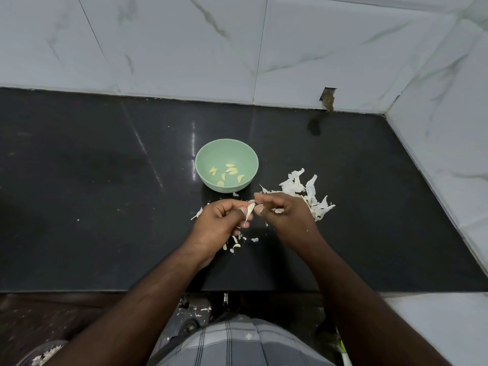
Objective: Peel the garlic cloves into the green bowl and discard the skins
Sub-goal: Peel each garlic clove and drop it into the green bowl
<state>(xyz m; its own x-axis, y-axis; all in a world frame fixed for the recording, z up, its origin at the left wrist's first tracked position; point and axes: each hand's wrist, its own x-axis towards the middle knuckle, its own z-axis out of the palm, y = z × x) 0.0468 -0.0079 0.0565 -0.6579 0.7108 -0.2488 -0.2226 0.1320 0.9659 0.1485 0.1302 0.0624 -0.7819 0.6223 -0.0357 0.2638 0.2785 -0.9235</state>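
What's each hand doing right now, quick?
Left hand: fingers pinch a garlic clove.
Right hand: fingers curled, pinching a bit of skin beside the clove.

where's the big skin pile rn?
Head view: the skin pile lies on the black counter, right of the green bowl and just behind the right hand.

green bowl (pixel 226 165) just ahead, skins (pixel 303 192) heaped right, counter (pixel 92 194) open left
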